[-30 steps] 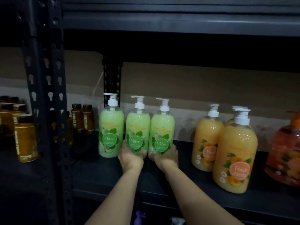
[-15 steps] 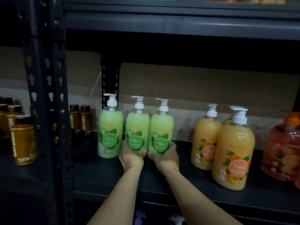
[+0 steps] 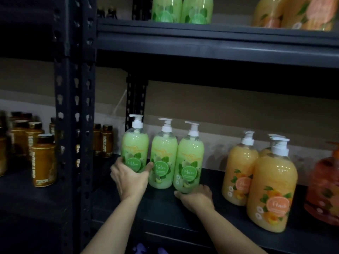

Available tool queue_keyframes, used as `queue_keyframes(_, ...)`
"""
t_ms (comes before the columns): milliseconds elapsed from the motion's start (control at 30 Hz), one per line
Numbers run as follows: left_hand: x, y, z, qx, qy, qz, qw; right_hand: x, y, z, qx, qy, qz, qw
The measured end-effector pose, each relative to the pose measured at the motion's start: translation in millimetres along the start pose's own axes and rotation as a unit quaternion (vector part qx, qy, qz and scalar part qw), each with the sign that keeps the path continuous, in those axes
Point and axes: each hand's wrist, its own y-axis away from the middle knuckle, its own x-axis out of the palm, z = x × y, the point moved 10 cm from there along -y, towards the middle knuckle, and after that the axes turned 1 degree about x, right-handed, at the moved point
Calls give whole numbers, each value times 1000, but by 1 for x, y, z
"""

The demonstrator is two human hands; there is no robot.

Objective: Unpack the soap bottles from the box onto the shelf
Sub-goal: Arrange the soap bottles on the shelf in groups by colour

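Note:
Three green Melon soap bottles with white pumps stand in a row on the dark shelf (image 3: 165, 204). My left hand (image 3: 128, 177) grips the leftmost green bottle (image 3: 134, 145) round its lower half, thumb towards the middle green bottle (image 3: 163, 158). My right hand (image 3: 196, 196) holds the base of the rightmost green bottle (image 3: 189, 158), fingers curled round its bottom. The box is not in view.
Orange Peach pump bottles (image 3: 271, 189) stand to the right, with a reddish bottle (image 3: 324, 187) at the far right. Brown bottles (image 3: 43, 160) fill the shelf beyond the black upright post (image 3: 73, 125). More green bottles (image 3: 181, 10) and orange ones sit on the shelf above.
My left hand has moved from the middle green bottle to the leftmost one. My right hand slid down to the base of the rightmost bottle. The camera tilted upward.

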Motion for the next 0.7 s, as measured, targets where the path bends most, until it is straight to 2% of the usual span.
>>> queue_keyframes(67,2,-15,7,-6,2,34,999,2,7,-5,-14,79,19,997)
queue_keyframes(167,8,-36,26,-16,17,75,997,4,13,-8,-47,143,-9,989)
queue_keyframes(333,16,-47,38,-27,5,103,994,3,13,-4,-55,150,-28,987)
queue_keyframes(700,6,-29,31,-20,-72,97,992,0,20,-1,-58,162,-17,985)
